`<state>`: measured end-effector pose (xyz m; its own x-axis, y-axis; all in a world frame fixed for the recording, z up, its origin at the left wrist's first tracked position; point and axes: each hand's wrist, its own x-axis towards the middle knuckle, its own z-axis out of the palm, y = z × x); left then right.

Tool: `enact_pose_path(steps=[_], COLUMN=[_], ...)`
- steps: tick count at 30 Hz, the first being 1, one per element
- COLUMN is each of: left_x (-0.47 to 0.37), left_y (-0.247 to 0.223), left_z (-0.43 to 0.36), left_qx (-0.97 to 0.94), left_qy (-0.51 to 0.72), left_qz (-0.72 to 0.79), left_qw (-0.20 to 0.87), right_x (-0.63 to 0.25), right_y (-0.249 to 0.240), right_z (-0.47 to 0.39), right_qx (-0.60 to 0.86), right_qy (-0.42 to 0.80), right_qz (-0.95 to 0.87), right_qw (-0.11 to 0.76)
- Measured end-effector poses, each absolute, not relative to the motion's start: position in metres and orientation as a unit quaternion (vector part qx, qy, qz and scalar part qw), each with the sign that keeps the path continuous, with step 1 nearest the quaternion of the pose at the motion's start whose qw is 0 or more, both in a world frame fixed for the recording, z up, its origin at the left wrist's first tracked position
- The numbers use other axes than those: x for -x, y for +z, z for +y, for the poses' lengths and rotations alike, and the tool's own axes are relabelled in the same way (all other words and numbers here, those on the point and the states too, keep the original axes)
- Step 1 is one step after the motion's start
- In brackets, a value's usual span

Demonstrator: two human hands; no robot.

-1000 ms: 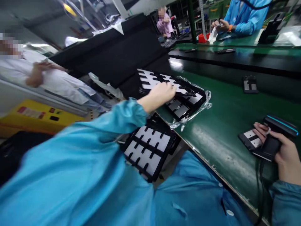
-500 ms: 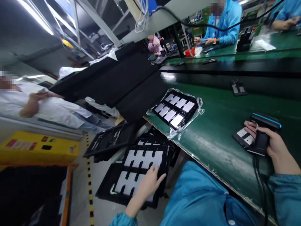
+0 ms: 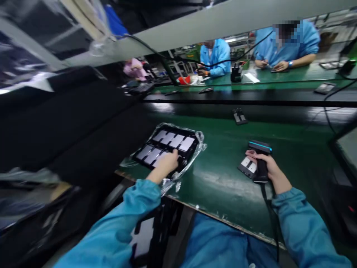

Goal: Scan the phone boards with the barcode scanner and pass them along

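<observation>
My left hand [image 3: 166, 164] rests, fingers curled loosely downward, on the near edge of the black compartmented plastic tray of pale rectangular panels [image 3: 166, 146]; whether the fingertips pinch a panel I cannot tell. The tray lies in crinkled clear plastic wrap [image 3: 195, 149] on the dark green work surface [image 3: 223, 178], at about 10 o'clock from the view's centre.

My right hand [image 3: 267, 168], at about 3 o'clock from the tray and well apart from it, is wrapped firmly around the grip of the black handheld scanner with a cyan light strip [image 3: 260, 149]; its black cable [image 3: 272, 219] runs down toward 6 o'clock. Just beside the scanner, at its 9 o'clock, a small black carrier with two white panels [image 3: 247, 166] lies on the surface, the fingertips of that hand touching it.

A second small black carrier [image 3: 240, 117] sits at 12 o'clock from the scanner, near the black conveyor belt [image 3: 251, 97]. Beyond the belt, two people in blue smocks [image 3: 287, 44] work at the far bench. Another black tray [image 3: 145, 238] shows below the table edge at 7 o'clock.
</observation>
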<state>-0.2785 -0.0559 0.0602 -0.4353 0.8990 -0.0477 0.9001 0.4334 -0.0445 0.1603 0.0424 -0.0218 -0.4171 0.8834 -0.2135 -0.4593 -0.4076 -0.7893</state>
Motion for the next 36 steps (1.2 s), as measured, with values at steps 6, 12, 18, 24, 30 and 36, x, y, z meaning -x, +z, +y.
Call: enact_pose_path(steps=[6,12,18,24,30,36], left_x=[0.178,0.064,0.082,0.047,0.013,0.018], left_y=[0.085,0.046,0.041,0.009,-0.004,-0.001], left_z=[0.041,0.100,0.098,0.064,0.063,0.078], left_qx=[-0.690,-0.723,-0.715,-0.758,-0.805,-0.835], left_qy=[0.190,0.271,0.291,0.270,0.262,0.249], left_qz=[0.698,0.632,0.624,0.455,0.392,0.380], left_qw=[0.028,0.066,0.118,0.381,0.360,0.310], right_x=[-0.163,-0.160,-0.161,-0.184,-0.188,-0.188], right_y=[-0.021,-0.022,-0.019,-0.016,-0.019,-0.021], right_z=[0.042,0.039,0.040,0.055,0.057,0.056], right_qx=[0.297,0.296,0.291,0.317,0.350,0.357], right_qy=[0.786,0.781,0.776,0.729,0.707,0.702], right_qz=[-0.356,-0.365,-0.349,-0.317,-0.330,-0.338], right_qw=[0.409,0.411,0.438,0.517,0.518,0.516])
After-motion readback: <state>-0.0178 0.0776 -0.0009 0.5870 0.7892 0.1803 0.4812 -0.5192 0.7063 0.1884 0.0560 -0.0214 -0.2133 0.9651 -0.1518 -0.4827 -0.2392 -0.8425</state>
